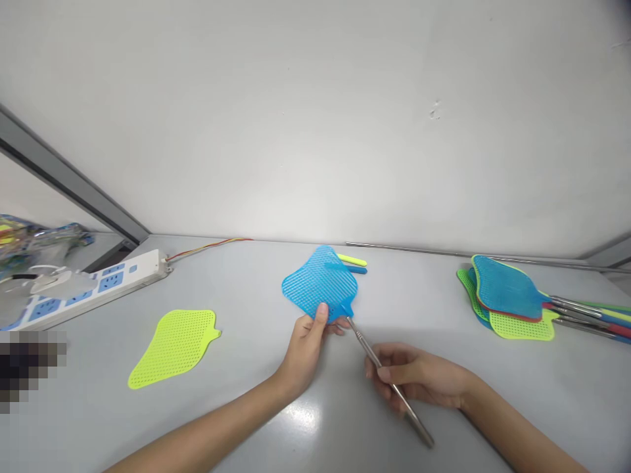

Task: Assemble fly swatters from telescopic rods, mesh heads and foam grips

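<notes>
My left hand (308, 348) pinches the lower edge of a blue perforated fly swatter head (320, 282), thumb on top. In my right hand (414, 376) is a silver metal rod (407, 407), gripped between thumb and fingers and slanting down to the right. The rod's upper tip meets the neck of the blue head; whether it sits inside the neck I cannot tell. Behind the head lie a yellow handle sleeve (352, 260) and a blue handle sleeve (358, 269), partly hidden. A yellow-green swatter head (175, 348) without a rod lies flat to the left.
At right lies a stack of fly swatters (510, 289) with metal shafts. A thin metal rod (419, 249) runs along the wall. On the left are a white power strip (133, 279), thin wires (207, 246) and plastic-wrapped items (44, 246).
</notes>
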Motion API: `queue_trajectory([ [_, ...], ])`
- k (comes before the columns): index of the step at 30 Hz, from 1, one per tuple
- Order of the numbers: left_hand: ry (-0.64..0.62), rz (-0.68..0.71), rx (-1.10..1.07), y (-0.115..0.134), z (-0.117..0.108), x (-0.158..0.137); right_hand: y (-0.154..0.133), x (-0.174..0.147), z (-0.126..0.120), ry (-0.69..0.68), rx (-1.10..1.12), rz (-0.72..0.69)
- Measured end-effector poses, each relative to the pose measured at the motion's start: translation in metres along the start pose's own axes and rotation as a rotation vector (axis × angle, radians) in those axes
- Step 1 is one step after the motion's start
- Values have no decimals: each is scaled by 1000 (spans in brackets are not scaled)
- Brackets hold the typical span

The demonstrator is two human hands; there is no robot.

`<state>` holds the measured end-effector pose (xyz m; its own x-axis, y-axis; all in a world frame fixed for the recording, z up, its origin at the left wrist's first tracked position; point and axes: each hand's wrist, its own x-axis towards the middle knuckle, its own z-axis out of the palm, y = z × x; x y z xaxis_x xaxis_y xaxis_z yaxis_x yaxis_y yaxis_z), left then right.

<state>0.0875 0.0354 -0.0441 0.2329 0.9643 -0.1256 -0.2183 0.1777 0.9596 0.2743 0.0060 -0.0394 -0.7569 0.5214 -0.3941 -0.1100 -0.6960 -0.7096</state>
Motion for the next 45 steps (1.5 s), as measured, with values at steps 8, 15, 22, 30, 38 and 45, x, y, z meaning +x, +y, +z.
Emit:
queue_trajectory([
  [8, -66, -13, 50, 0, -1, -3, 0, 0, -1, -12, 47, -1],
  [15, 1, -93, -306, 11, 3, 1, -2, -1, 1, 5, 47, -1],
  [22, 15, -104, -352, 10, 2, 2, -2, -1, 1, 16, 42, 1],
  [30, 19, -120, -372, 9, 0, 4, -1, 0, 0, 32, 47, -6],
  [38, 33, -138, -340, 10, 0, 4, -1, 0, 1, 28, 61, -14],
  [45, 21, -110, -308, 9, 1, 4, 0, 0, 0, 7, 66, -12],
])
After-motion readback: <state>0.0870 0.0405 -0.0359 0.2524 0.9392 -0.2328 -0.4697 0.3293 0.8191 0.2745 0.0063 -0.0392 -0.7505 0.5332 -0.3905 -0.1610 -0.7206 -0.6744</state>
